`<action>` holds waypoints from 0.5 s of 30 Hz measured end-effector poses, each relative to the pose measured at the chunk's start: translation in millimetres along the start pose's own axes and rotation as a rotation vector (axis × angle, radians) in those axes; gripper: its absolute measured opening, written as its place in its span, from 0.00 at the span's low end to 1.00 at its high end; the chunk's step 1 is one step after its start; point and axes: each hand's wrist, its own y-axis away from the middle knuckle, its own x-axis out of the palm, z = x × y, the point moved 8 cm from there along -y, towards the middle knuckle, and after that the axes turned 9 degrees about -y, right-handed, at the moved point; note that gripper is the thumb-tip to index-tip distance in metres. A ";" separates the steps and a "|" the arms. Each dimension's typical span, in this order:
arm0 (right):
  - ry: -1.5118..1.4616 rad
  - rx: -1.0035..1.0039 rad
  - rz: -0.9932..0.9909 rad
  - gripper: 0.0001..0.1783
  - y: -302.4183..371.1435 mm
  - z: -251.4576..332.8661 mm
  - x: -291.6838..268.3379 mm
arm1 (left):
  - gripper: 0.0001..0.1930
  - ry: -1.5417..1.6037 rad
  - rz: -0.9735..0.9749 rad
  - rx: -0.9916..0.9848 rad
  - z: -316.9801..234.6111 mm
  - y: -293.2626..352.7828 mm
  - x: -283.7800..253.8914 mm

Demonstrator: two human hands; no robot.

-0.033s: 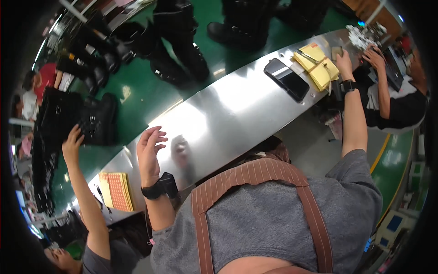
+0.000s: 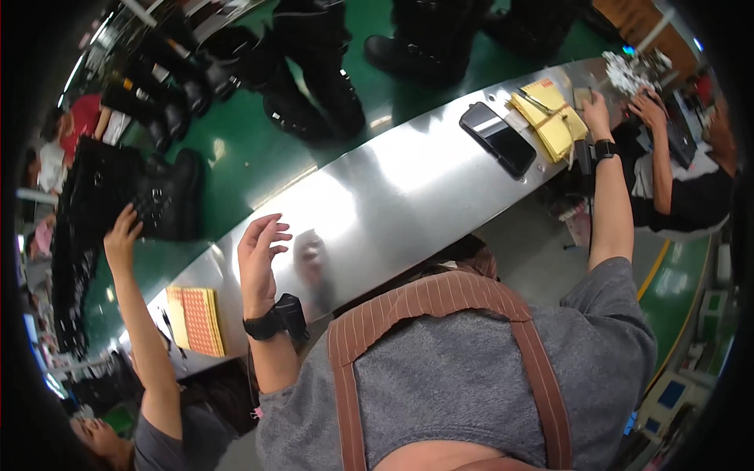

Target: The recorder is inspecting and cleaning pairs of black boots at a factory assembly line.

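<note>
Steel counter (image 2: 408, 180), long and polished, curves across the frame between a green conveyor belt (image 2: 259, 161) carrying tall black boots (image 2: 314, 78) and the person wearing the camera, seen from above in a grey shirt and brown striped apron straps (image 2: 440, 302). More boots sit further along the belt, one black boot (image 2: 169, 196) near its edge under the raised hand (image 2: 122, 235) of a co-worker at lower left. The person's left hand (image 2: 259, 255) hovers just above the bare counter, palm toward the steel, fingers spread and gripping nothing; its dim reflection shows in the metal beside it. A black wrist device (image 2: 275, 320) is strapped below that hand. The right arm stretches far along the counter, where the right hand (image 2: 597, 114), also banded with a black watch (image 2: 604, 148), rests at the edge of a stack of yellow pads (image 2: 550, 118); whether its fingers close on anything cannot be told at this size. A black phone-like slab (image 2: 497, 139) lies flat on the steel just beside the pads, on the side nearer the camera wearer. Another seated worker's hands (image 2: 648, 106) are busy at the counter's far right end. An orange patterned booklet (image 2: 196, 320) lies on the counter's left end, near the co-worker's arm.
</note>
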 end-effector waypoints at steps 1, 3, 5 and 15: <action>-0.087 0.048 0.003 0.28 -11.6 -16.2 8.3 | 0.13 -0.053 0.006 0.017 3.4 5.4 0.4; -0.309 0.188 0.115 0.26 -29.7 -45.4 29.7 | 0.13 -0.148 -0.019 0.081 6.1 15.5 -2.2; -0.445 0.243 0.182 0.28 -40.9 -64.1 47.3 | 0.13 -0.222 -0.085 0.106 9.2 23.7 -8.9; 0.274 0.044 0.218 0.37 -43.8 -50.8 41.2 | 0.14 -0.368 -0.140 0.063 22.1 14.5 -9.7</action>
